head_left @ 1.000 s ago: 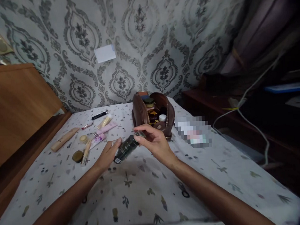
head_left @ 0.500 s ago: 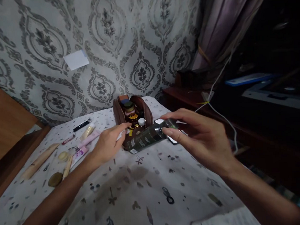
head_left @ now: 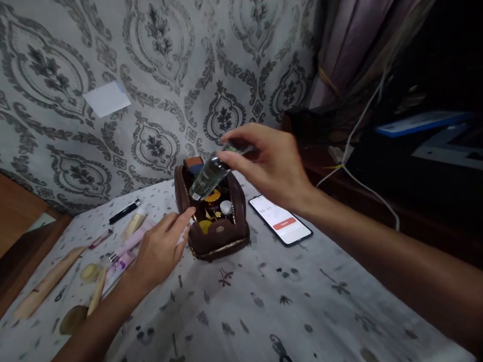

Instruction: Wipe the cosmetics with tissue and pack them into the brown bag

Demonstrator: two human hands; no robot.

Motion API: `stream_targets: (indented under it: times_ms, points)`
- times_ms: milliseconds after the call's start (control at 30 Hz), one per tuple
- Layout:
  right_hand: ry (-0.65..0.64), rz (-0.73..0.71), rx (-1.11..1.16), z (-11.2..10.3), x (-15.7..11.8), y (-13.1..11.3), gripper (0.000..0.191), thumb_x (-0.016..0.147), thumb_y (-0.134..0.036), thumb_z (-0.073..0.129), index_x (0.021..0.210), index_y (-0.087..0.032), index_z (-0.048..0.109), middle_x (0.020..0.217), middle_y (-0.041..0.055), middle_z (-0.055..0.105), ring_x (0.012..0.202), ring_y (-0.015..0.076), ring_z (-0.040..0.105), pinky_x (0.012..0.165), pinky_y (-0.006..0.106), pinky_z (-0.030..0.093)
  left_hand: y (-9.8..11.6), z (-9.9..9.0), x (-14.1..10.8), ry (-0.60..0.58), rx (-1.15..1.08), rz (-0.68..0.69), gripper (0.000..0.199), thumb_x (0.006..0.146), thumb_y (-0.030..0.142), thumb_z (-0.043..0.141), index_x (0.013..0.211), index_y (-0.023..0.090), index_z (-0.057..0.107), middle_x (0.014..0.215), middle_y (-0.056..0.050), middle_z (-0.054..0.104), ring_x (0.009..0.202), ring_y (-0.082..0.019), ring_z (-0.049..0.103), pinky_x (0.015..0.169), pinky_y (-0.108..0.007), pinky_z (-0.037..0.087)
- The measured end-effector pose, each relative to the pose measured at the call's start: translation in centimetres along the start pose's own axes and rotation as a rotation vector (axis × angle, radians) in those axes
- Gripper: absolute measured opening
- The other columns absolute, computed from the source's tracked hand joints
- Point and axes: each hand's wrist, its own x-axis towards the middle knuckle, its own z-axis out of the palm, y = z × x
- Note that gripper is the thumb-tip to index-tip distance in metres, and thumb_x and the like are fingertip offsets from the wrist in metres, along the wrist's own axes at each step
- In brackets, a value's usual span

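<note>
My right hand (head_left: pixel 265 166) grips a dark green bottle (head_left: pixel 210 177) by its cap end, between thumb and fingers. The bottle is tilted, its lower end over the opening of a brown toiletry bag (head_left: pixel 218 243). Inside the unzipped bag are a white-lidded jar (head_left: pixel 225 207), a gold-coloured item (head_left: pixel 213 196) and other small containers, partly hidden by the bottle. My left hand (head_left: pixel 164 245) is at the bag's left side, fingers stretched out and fingertips at its edge, holding nothing.
On the patterned cloth (head_left: pixel 232 331) at left lie a black pen-like item (head_left: pixel 125 211), a pink tube (head_left: pixel 137 236), a wooden-handled brush (head_left: pixel 73 319) and a beige long item (head_left: pixel 49 283). A lit phone (head_left: pixel 281 222) lies right of the bag. A white cable (head_left: pixel 370 188) hangs at right.
My right hand has carried the bottle left and up, from in front of the bag to over its opening. The bag and phone are now less covered. My left hand stays beside the bag.
</note>
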Motion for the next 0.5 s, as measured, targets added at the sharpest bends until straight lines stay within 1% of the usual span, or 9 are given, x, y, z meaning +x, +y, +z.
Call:
stream_targets:
  times_ms: [100,200,367,500]
  points:
    - [-0.135,-0.04,-0.022,3.1,1.8,1.1,0.019,0.09,-0.032,0.064,0.102,-0.017,0.069,0.096,0.0064,0.07,0.088,0.0207,0.062,0.078,0.033,0.047,0.0,0.3,0.1,0.02,0.008,0.015,0.038,0.103,0.021,0.036,0.139,0.015,0.047,0.092,-0.007,0.061,0.082,-0.019,0.06,0.07,-0.029,0.049]
    - [-0.26,-0.061,-0.043,5.5,2.8,1.6,0.019,0.09,-0.028,0.063,0.103,-0.014,0.069,0.094,0.0066,0.068,0.086,0.0193,0.059,0.078,0.03,0.043,0.0,0.4,0.2,0.045,0.014,0.04,0.037,0.102,0.02,0.037,0.138,0.014,0.047,0.09,-0.006,0.059,0.079,-0.019,0.058,0.068,-0.029,0.047]
    - [-0.437,-0.057,-0.098,8.5,3.1,2.7,0.02,0.09,-0.022,0.063,0.107,-0.011,0.068,0.099,0.0085,0.067,0.087,0.019,0.058,0.079,0.03,0.04,-0.1,0.6,0.3,0.044,0.004,0.043,0.037,0.101,0.018,0.039,0.137,0.013,0.048,0.088,-0.006,0.057,0.077,-0.018,0.056,0.066,-0.028,0.045]
    - [-0.557,-0.1,-0.158,10.2,3.1,3.3,0.018,0.091,-0.023,0.063,0.104,-0.012,0.068,0.1,0.0094,0.066,0.09,0.0201,0.058,0.078,0.03,0.04,-0.2,0.7,0.4,0.042,-0.013,0.045,0.039,0.1,0.016,0.039,0.139,0.015,0.046,0.09,-0.006,0.056,0.078,-0.019,0.055,0.066,-0.027,0.044]
